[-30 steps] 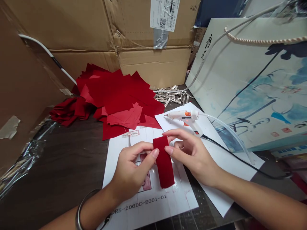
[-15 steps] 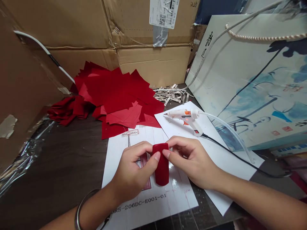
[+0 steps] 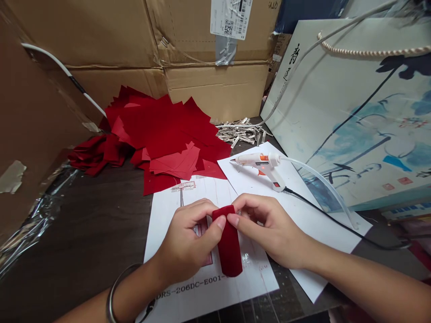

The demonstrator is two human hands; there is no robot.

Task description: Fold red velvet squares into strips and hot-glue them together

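Both my hands pinch a folded strip of dark red velvet (image 3: 229,246) over a white printed sheet (image 3: 205,287) on the table. My left hand (image 3: 188,242) grips the strip's upper left edge with thumb and fingers; a metal bangle sits on that wrist. My right hand (image 3: 269,229) pinches the upper right edge, thumb meeting the left thumb at the fold. A white glue gun (image 3: 262,165) with an orange trigger lies on a second white sheet (image 3: 303,202) just beyond my right hand, its black cord running right.
A heap of red fabric squares (image 3: 161,130) lies at the back left, with a pile of metal hair clips (image 3: 240,132) beside it. Cardboard boxes (image 3: 151,45) wall the back and left. A painted paper bag (image 3: 353,112) leans at the right.
The red strip was flat and longer a second ago; its top has been folded over and both hands have drawn slightly toward me, pinching the fold.
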